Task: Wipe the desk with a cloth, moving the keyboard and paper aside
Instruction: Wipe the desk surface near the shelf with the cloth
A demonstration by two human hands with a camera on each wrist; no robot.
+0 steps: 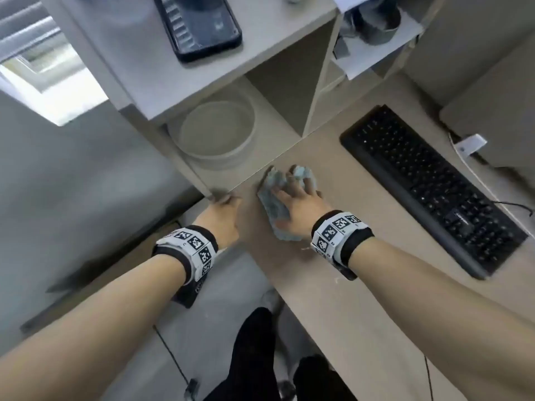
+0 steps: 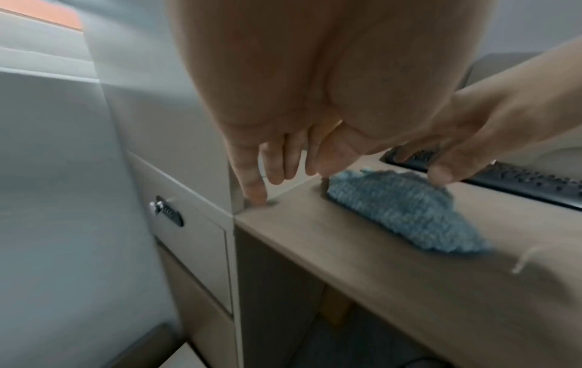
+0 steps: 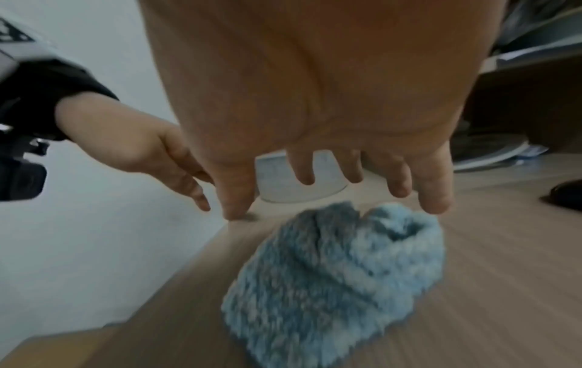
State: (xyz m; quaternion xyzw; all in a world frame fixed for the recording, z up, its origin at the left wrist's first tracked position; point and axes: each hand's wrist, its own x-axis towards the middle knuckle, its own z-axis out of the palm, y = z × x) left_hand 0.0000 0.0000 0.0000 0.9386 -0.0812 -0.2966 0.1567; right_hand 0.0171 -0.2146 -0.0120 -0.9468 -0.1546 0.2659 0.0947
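A fluffy blue cloth [image 1: 270, 206] lies bunched on the wooden desk [image 1: 333, 285] near its left end. My right hand [image 1: 298, 180] is spread over it with straight fingers, and the thumb touches the cloth's edge in the left wrist view. In the right wrist view the cloth [image 3: 333, 281] sits just under the spread fingers [image 3: 434, 196]. My left hand [image 1: 224, 199] is open, its fingertips resting on the desk's corner by the shelf unit. The black keyboard [image 1: 428, 183] lies diagonally to the right of the cloth, a short way from it. I see no loose paper on the desk.
A shelf unit [image 1: 202, 91] stands at the desk's left end, with a round grey dish [image 1: 217, 131] in its cubby and a black device [image 1: 199, 24] on top. Below it is a drawer with a combination lock [image 2: 167, 211]. Papers [image 1: 373, 50] lie on a back shelf.
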